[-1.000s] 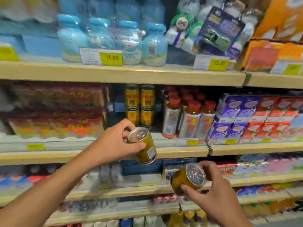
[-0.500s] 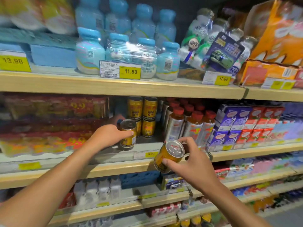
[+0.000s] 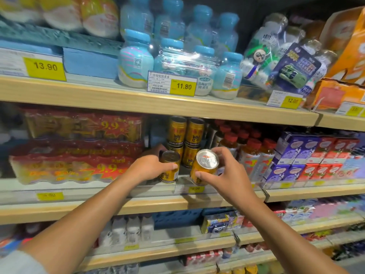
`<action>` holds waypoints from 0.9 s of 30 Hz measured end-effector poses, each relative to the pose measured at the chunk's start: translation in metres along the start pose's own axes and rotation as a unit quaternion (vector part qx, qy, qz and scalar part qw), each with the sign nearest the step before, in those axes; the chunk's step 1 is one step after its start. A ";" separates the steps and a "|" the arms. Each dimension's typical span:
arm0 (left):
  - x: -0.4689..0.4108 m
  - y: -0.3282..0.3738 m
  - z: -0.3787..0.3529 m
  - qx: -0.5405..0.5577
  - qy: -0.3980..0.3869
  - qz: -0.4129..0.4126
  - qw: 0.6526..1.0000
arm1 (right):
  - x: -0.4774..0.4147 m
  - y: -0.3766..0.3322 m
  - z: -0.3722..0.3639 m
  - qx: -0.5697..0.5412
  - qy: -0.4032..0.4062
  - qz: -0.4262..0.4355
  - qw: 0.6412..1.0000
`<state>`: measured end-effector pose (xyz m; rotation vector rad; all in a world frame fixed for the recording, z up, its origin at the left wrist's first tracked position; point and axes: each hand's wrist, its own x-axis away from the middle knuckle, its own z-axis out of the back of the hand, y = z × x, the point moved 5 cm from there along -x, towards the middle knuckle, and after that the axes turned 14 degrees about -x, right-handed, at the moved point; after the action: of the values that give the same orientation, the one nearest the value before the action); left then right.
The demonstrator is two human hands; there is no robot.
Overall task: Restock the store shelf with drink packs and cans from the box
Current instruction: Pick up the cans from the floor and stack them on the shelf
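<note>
My left hand (image 3: 149,168) grips a gold drink can (image 3: 170,168) that stands upright on the middle shelf (image 3: 138,189), in front of stacked gold cans (image 3: 185,135). My right hand (image 3: 223,175) holds a second gold can (image 3: 205,167) tilted, its silver top facing me, just right of the first can and above the shelf's front edge. The box is not in view.
Red shrink-wrapped can packs (image 3: 79,151) fill the shelf to the left. Red-capped bottles (image 3: 250,155) and purple and red cartons (image 3: 308,155) stand to the right. Blue bottle packs (image 3: 177,62) sit on the upper shelf. Lower shelves hold more drinks.
My left hand has set its can down upright on the middle shelf. My right hand has risen and moved up to the shelf with its tilted can.
</note>
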<state>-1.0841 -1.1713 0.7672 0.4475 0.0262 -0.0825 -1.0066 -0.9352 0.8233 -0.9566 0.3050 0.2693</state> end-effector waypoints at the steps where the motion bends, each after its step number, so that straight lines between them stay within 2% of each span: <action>1: 0.000 -0.002 0.001 0.002 -0.004 0.004 1.000 | -0.007 0.001 -0.004 -0.011 -0.002 -0.006 1.000; 8: 0.003 -0.010 -0.013 0.049 -0.054 0.003 0.997 | -0.052 0.027 -0.037 -0.014 -0.027 -0.089 0.996; 14: 0.005 -0.011 -0.020 0.009 -0.011 0.022 1.000 | -0.060 0.054 -0.066 -0.028 -0.076 -0.153 0.985; 21: 0.006 -0.002 -0.022 -0.031 0.025 0.020 0.999 | -0.058 0.057 -0.062 -0.045 -0.061 -0.125 0.989; 27: 0.005 0.011 -0.024 -0.070 0.049 0.038 0.996 | -0.053 0.064 -0.063 0.017 -0.039 -0.122 0.992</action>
<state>-1.0782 -1.1517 0.7500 0.3111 0.1102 0.0152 -1.0867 -0.9573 0.7605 -0.9379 0.1177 0.0772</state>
